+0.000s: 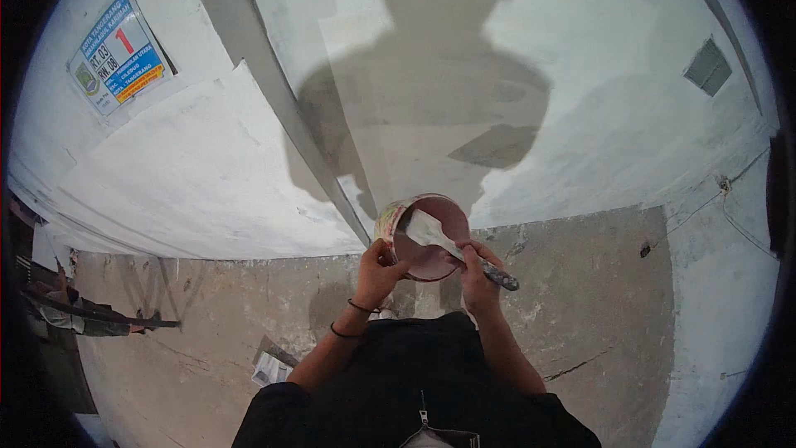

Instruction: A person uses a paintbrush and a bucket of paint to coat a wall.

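Before my chest is a round bucket (454,220) with a pinkish inside and a patterned outer wall. On its left side my left hand (381,272) grips the rim, the thumb reaching over the edge. My right hand (478,275) is closed around the handle of a paintbrush (428,231). The brush's broad white head lies over the bucket's opening, tilted up and to the left, and its stained grey handle end sticks out past my fingers. Whatever lies at the bottom of the bucket is partly hidden by the brush and my hands.
A white wall (597,166) rises ahead, with a grey vertical strip (286,95) and a blue-and-white sign (118,51). Below is a rough concrete floor (597,299). A small whitish box (271,369) lies by my left arm. Another person (91,317) is at the far left.
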Motion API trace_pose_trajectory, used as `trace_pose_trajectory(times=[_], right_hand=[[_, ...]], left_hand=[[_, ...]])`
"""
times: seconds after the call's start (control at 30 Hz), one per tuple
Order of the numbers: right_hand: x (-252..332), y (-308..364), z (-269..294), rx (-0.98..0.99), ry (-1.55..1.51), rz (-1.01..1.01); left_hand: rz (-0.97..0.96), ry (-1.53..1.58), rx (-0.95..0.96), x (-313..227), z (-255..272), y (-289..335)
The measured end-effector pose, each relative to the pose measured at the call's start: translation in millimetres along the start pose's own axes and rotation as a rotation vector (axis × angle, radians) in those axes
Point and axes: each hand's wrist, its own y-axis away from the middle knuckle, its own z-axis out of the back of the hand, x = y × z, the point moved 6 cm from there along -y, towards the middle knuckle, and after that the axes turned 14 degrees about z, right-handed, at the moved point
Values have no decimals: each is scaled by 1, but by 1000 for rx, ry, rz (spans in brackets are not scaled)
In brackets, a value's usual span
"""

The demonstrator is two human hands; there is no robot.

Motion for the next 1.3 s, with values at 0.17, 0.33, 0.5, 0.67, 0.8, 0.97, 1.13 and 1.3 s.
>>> trace_pose_trajectory(times=[0.17,0.33,0.5,0.67,0.8,0.97,1.13,1.3], right_hand=[[-11,1,10,-30,-32,69],[-2,-9,-9,116,239,212],[18,-25,-30,376,705,523],[6,-21,-18,429,546,359],[2,-33,-15,407,339,207],[80,-94,-11,333,143,384],[202,-179,-55,217,350,871],[236,-226,-20,18,707,1007]], left_hand=[[144,265,-18,3,23,-11],[166,286,-40,13,28,-14],[159,338,-88,5,35,-15],[180,324,-127,16,43,-18],[160,390,-164,17,53,-11],[245,491,-185,38,62,-16],[208,486,-161,26,75,-2],[207,521,-160,31,101,2]])
